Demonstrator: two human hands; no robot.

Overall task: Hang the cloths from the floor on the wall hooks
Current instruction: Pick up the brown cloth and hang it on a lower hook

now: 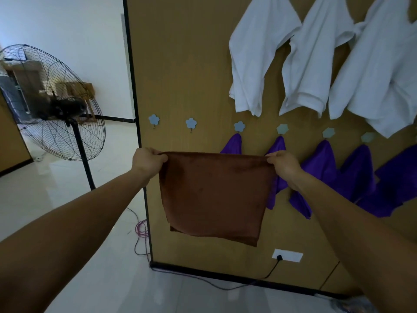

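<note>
Brown plush square cloth hangs spread below two bare flower-shaped wall hooks. Left hand and right hand pinch its top corners, likely readying it for hanging.

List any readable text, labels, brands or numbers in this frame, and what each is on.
No readable text anywhere in the head view.
brown cloth: plain, no tag or print showing.
purple cloths and white garments: no labels showing.
flower-shaped hooks: unmarked.
wall socket: blank white plate.
fan: hub dark and blurred; cannot tell whether it bears a badge.
</note>
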